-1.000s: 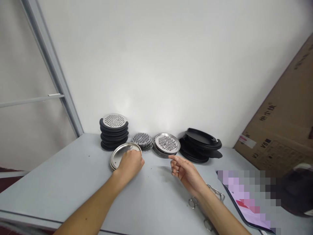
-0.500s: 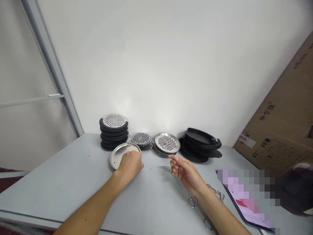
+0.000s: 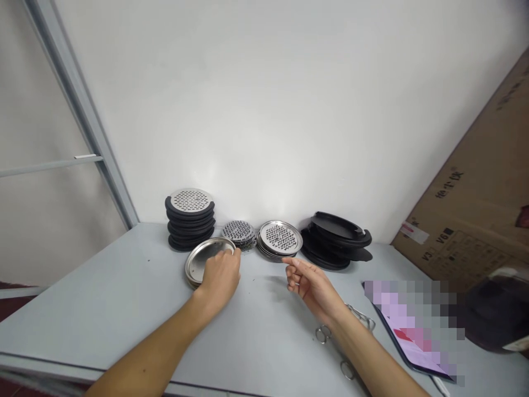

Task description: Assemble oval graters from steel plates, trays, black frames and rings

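My left hand curls its fingers over the right rim of a shallow round metal plate, the top one of a small pile. The hand covers part of the plate, and the fingertips are hidden. My right hand hovers over the table with its index finger stretched out and the other fingers loosely bent, holding nothing. Just beyond it lies a stack of rimmed round grater plates. Smaller grater discs sit behind the metal plate.
Black rings topped by a slotted disc are stacked at back left. Black round trays lean in a pile at back right. Scissors-like metal handles lie under my right forearm, near a phone. A cardboard box stands at the right.
My left hand has shifted slightly on the plate's rim, and the plate's surface looks darker. My right hand keeps its pose. The whole view has moved a little.
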Motion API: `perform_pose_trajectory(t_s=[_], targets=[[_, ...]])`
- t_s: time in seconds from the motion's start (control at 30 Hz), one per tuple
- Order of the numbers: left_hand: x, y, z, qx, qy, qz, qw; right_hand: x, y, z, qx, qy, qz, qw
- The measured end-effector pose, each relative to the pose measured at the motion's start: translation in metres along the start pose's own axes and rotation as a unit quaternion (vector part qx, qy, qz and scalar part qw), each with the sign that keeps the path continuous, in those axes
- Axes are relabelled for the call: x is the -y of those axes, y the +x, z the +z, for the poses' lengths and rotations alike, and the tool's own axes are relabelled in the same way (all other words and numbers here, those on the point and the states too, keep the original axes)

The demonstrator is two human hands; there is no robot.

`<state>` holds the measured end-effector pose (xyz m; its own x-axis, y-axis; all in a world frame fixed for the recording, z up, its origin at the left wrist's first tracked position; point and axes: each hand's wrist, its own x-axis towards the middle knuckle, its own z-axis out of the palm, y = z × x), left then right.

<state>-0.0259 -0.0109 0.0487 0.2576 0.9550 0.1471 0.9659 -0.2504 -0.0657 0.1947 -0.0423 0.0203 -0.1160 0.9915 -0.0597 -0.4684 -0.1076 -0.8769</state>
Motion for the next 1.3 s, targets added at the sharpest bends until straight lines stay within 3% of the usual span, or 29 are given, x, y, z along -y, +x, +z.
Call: perform_pose_trajectory(t_s=[0.17, 0.27, 0.4, 0.57, 0.7, 0.83, 0.97, 1.07, 1.17, 1.3], targets=[[0.001, -0.002, -0.007, -0.066, -0.014, 0.012, 0.998, 0.0, 0.0, -0.001, 0.003, -0.002, 0.0, 1.0], [-0.005, -0.006, -0.01, -0.107, -0.028, 0.052, 0.992, -0.001, 0.001, -0.001, 0.003, -0.003, -0.002, 1.0], [-0.023, -0.018, -0.003, -0.172, -0.038, 0.201, 0.964, -0.003, 0.004, -0.003, 0.002, -0.014, -0.003, 1.0], [-0.053, -0.037, 0.017, -0.187, -0.042, 0.447, 0.874, -0.008, 0.008, -0.006, -0.014, -0.097, -0.016, 0.995], [-0.066, -0.049, 0.031, -0.173, -0.049, 0.51, 0.841, -0.015, 0.015, -0.014, -0.049, -0.218, -0.029, 0.974], [-0.064, -0.049, 0.032, -0.098, -0.106, 0.505, 0.851, -0.024, 0.024, -0.025, -0.044, -0.358, -0.081, 0.929], [-0.049, -0.035, 0.019, -0.006, -0.239, 0.435, 0.868, -0.032, 0.028, -0.03, -0.043, -0.406, -0.104, 0.907], [-0.031, -0.017, 0.016, -0.042, -0.285, 0.327, 0.9, -0.035, 0.027, -0.026, -0.064, -0.481, -0.116, 0.866], [-0.015, 0.0, 0.024, -0.102, -0.25, 0.217, 0.938, -0.036, 0.025, -0.02, -0.082, -0.556, -0.134, 0.816], [-0.005, 0.008, 0.036, -0.113, -0.21, 0.193, 0.952, -0.038, 0.024, -0.015, -0.089, -0.64, -0.155, 0.747]])
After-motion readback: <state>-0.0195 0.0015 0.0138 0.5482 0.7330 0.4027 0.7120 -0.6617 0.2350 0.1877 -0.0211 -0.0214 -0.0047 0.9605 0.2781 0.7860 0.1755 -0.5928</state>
